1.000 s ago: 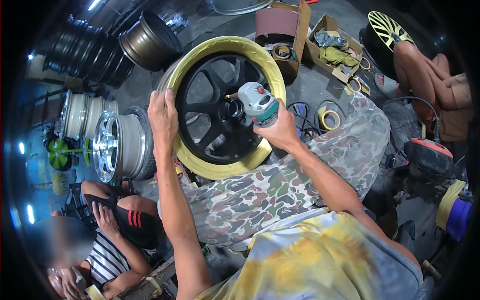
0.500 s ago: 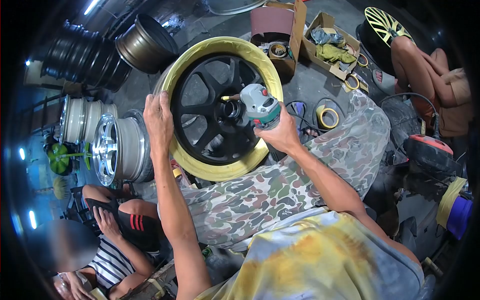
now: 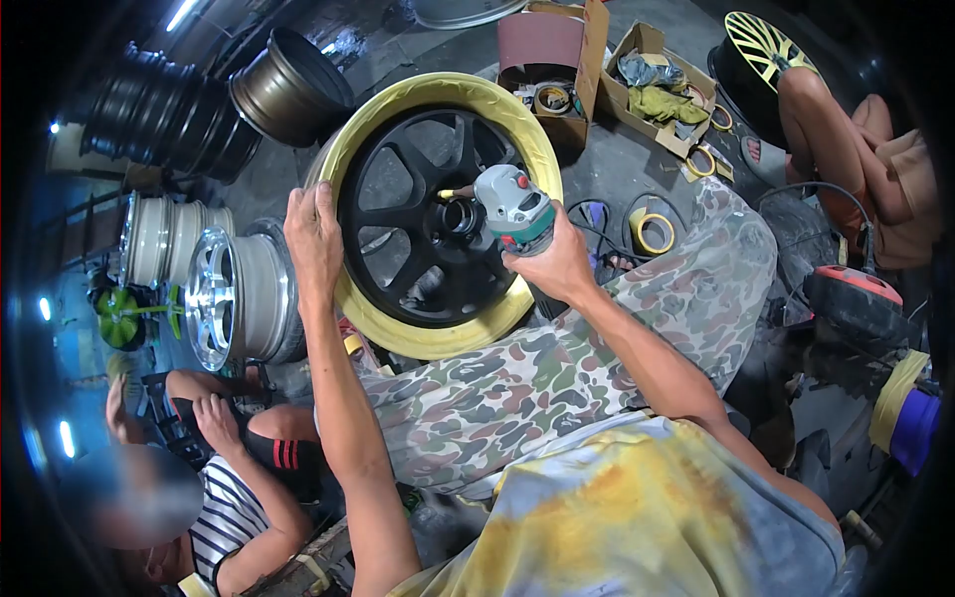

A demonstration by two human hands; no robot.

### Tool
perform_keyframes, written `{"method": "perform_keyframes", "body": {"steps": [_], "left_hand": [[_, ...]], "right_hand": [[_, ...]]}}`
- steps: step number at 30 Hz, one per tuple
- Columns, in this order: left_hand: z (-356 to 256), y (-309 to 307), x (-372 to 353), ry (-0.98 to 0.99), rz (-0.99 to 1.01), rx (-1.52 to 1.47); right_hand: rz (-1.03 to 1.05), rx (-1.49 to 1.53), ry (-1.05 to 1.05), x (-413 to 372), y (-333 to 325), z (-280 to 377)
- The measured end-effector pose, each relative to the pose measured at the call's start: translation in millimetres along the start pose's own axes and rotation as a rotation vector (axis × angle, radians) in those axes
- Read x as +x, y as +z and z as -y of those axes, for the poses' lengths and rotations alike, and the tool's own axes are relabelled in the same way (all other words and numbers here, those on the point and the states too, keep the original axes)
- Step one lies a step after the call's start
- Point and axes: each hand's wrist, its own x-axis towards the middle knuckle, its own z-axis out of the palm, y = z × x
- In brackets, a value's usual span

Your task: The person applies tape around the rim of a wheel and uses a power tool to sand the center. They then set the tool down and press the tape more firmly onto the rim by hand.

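Note:
A black multi-spoke wheel rim (image 3: 398,206), its outer lip covered in yellow masking tape (image 3: 378,107), stands tilted in front of my legs. My left hand (image 3: 314,234) grips the rim's left edge, fingers curled and closed over it. In my closed right hand (image 3: 559,257) is a grey and green angle grinder (image 3: 515,204) with red buttons. It sits over the right side of the spokes, near the hub (image 3: 459,218). A short yellow-tipped piece sticks out from its left side. Whether the grinder touches the wheel cannot be made out.
Silver rims (image 3: 234,294) and dark rims (image 3: 164,114) stand at left. Beyond are cardboard boxes (image 3: 647,104) and tape rolls (image 3: 654,233). A person in a striped top (image 3: 227,512) sits at lower left; another person's bent legs (image 3: 831,139) show at right beside a yellow-spoked wheel (image 3: 771,50).
The grinder and my right hand have shifted very slightly left. My left hand stays on the rim. The person at lower left has raised one hand.

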Motion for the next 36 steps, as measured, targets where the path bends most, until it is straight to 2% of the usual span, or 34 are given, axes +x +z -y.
{"method": "perform_keyframes", "body": {"steps": [15, 36], "left_hand": [[2.0, 2.9, -1.4, 0.062, -0.04, -0.003], [5.0, 3.2, -2.4, 0.044, -0.036, 0.012]], "right_hand": [[-0.039, -0.035, -0.013, 4.2, -2.0, -4.1], [-0.012, 0.005, 0.014, 2.2, -3.7, -1.0]]}}
